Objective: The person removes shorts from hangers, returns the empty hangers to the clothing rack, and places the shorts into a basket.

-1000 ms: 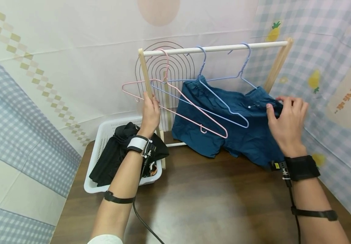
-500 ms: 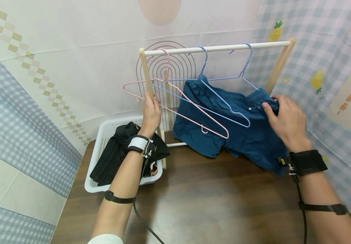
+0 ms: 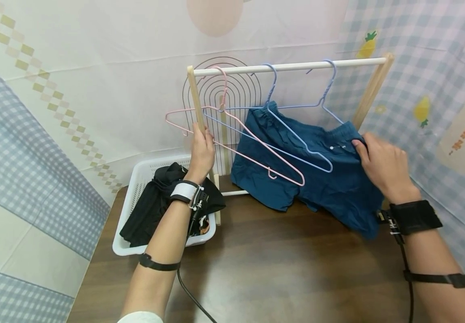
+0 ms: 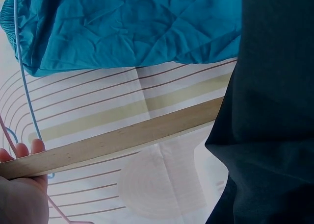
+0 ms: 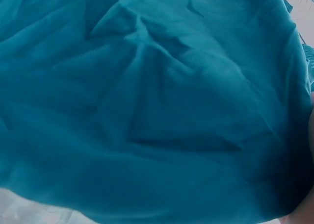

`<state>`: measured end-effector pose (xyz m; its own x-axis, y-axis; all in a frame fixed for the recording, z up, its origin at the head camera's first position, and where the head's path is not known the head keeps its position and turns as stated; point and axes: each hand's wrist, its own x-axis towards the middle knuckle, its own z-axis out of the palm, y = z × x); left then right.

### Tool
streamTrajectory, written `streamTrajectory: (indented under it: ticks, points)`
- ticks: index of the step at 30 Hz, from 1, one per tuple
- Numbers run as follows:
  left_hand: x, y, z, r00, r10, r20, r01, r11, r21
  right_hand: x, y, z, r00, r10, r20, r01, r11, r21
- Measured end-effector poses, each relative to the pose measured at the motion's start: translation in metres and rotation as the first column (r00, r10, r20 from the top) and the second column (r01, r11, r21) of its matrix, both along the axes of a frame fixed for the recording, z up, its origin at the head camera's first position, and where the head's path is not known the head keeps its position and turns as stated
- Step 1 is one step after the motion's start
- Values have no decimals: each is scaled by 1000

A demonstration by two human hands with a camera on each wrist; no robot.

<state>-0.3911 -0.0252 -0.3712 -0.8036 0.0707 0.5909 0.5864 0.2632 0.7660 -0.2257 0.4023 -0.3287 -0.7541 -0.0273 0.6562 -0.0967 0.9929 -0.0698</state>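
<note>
The teal-blue shorts (image 3: 337,177) hang under the white rail (image 3: 297,67) of a small wooden rack, their waistband on the right-hand blue hanger (image 3: 324,95), one arm of which runs down into the waist. The right hand (image 3: 388,168) is clamped on the waistband's right end, thumb over the front and fingers behind the cloth. From the right wrist, crumpled teal fabric fills nearly the whole view. The left hand (image 3: 202,150) is wrapped round the rack's left post (image 3: 195,96); the left wrist view shows fingertips coming round its far side. A middle blue hanger (image 3: 270,92) hangs in front of the shorts' left part, and a pink hanger (image 3: 223,96) hangs next to the left post, its lower bar crossing in front of the shorts too. A small white spot shows on the front near the waistband. Left of the rack, a white basket (image 3: 131,251) stands on the brown worktop (image 3: 273,255) with black clothes (image 3: 147,220) heaped inside, partly behind the left forearm. The shorts' right leg droops lowest; I cannot tell whether its hem touches the worktop. Patterned cloth (image 3: 135,89) covers the walls behind.
</note>
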Motion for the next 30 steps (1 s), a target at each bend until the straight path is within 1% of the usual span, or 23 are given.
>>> streamTrajectory:
  ticks: [4,8,13,25,30]
  points:
    - [1,1,-1,1000,-2,-6,2,1000,7,2,0,-1,999,27,-24,-27,1000,11]
    - [1,2,-3,1000,-9,-12,9,1000,14,5,0,-2,997,63,-42,-63,998,-3]
    - [3,2,-3,1000,-7,-17,7,1000,10,7,-2,-1,995,85,-57,-86,996,-15]
    - [3,1,-1,1000,-4,-20,4,1000,13,7,-3,2,987,92,-132,-95,995,-13]
    - [2,0,-1,1000,-6,-21,6,1000,13,6,-2,4,978,93,-185,-99,995,-20]
